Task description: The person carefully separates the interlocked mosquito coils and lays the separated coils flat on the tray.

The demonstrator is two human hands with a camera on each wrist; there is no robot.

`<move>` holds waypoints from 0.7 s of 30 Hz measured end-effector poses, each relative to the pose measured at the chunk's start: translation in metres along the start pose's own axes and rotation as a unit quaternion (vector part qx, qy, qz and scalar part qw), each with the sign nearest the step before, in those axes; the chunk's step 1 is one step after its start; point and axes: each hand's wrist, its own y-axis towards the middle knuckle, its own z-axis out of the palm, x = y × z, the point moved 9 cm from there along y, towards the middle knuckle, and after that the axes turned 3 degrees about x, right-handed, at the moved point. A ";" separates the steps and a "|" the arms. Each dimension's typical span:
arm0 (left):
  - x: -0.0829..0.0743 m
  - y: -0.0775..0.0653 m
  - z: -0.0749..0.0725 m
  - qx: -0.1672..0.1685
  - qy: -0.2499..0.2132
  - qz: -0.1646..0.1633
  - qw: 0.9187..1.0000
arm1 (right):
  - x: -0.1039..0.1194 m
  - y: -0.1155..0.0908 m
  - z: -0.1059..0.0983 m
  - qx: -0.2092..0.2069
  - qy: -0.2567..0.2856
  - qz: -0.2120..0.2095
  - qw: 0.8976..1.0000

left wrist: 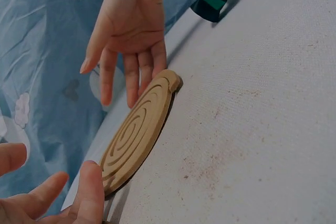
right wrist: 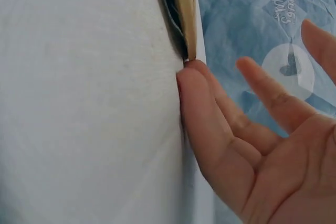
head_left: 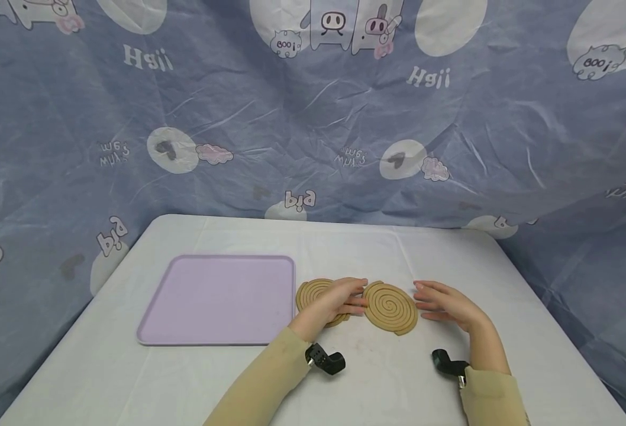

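Observation:
A flat tan disc with a coiled spiral pattern lies on the white table between both hands. My left hand has its fingertips right at the disc's left edge, fingers spread and loosely straight. On the other side, my right hand points its extended fingers at the right edge. Seen from the left wrist, the disc lies low, with the right hand's fingers close to its far end. A second tan spiral disc lies partly hidden beneath the left hand and wrist.
A shallow lilac tray stands on the left of the white table, beside the second disc. Blue patterned cloth hangs behind the table and down its sides. Reddish-brown specks mark the tabletop near the disc.

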 end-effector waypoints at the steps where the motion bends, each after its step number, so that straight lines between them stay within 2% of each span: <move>1: 0.000 0.001 0.000 -0.002 0.000 0.000 1.000 | -0.001 0.000 0.000 0.003 0.010 -0.003 1.000; 6: 0.001 0.002 0.002 -0.011 -0.012 0.000 1.000 | -0.004 0.002 0.000 0.030 0.056 -0.025 0.998; 11: 0.002 0.002 0.001 -0.014 -0.026 0.003 1.000 | -0.009 0.008 0.002 0.051 0.053 -0.050 0.996; 21: 0.004 0.002 0.001 -0.024 -0.015 0.010 1.000 | -0.015 0.012 0.000 0.026 0.040 -0.063 0.997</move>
